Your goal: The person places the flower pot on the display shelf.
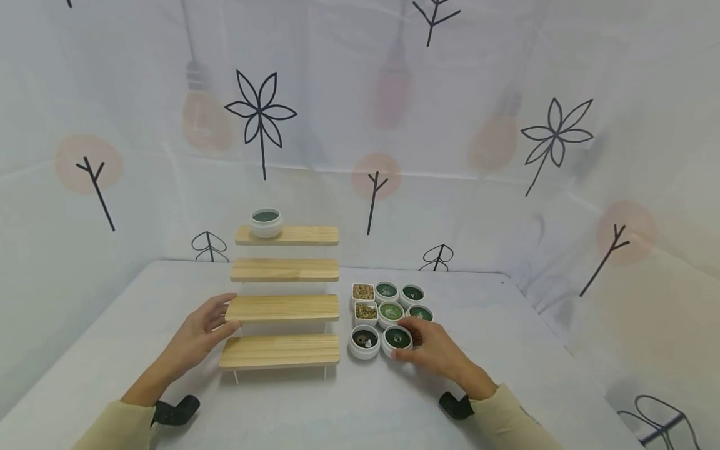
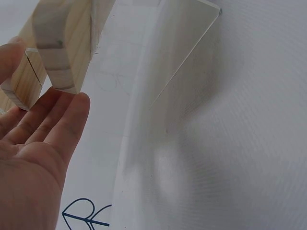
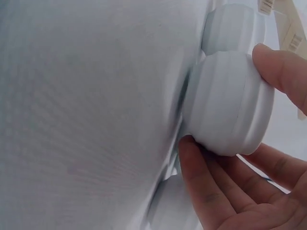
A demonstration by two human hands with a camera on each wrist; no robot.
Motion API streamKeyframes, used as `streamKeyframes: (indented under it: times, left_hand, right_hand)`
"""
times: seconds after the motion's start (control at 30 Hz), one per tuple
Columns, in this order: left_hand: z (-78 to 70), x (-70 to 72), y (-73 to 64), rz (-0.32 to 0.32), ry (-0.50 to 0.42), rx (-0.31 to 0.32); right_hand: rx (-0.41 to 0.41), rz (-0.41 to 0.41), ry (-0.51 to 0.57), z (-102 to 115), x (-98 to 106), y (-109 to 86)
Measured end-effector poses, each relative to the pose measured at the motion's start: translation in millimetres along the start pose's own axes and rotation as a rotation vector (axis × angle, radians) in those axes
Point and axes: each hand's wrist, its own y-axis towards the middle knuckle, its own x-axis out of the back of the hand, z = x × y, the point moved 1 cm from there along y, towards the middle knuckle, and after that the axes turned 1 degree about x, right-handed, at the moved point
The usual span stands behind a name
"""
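Observation:
My right hand (image 1: 430, 347) holds a small round white pot (image 1: 397, 339) with a dark green top, at the front right of a cluster. In the right wrist view, the thumb lies on one side of this ribbed pot (image 3: 228, 103) and the fingers on the other. My left hand (image 1: 197, 331) is at the left end of a four-tier wooden stand (image 1: 281, 308), around its second board from the bottom. Its fairly straight fingers (image 2: 72, 117) touch or nearly touch a board end (image 2: 62, 48). One round white pot (image 1: 265, 224) stands on the top board, toward its left.
Beside the held pot stands a round pot (image 1: 364, 342) with dark contents. Behind are more round green-topped pots (image 1: 413, 294) and two square pots (image 1: 363, 292) with tan bits. The stand has thin clear supports. A patterned white cloth (image 1: 337, 125) hangs behind the white table (image 1: 270, 412).

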Motion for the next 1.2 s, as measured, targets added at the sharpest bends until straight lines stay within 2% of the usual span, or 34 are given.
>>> streamKeyframes:
  times: [0.3,0.57,0.7,0.93,1.2]
  left_hand:
    - [1.8,-0.7,-0.7,-0.002,-0.012,0.006]
    - [1.9,0.6,1.1,0.0,-0.024,-0.006]
    - [1.4,0.8,0.8,0.003,-0.025,-0.002]
    - [0.2,0.4,-0.1,0.008,-0.042,0.018]
    - [2.3,-0.2,0.9,0.003,-0.031,0.011]
  right_hand:
    - [-0.013,-0.027,0.033,4.2,7.5,-0.8]
    - [0.092,-0.102,0.042,9.6,12.3,-1.1]
    - [0.118,-0.138,0.058,15.1,13.6,1.6]
    - [0.138,-0.144,0.075,32.6,18.5,12.0]
    - [0.209,-0.138,0.075,59.3,26.8,32.0]
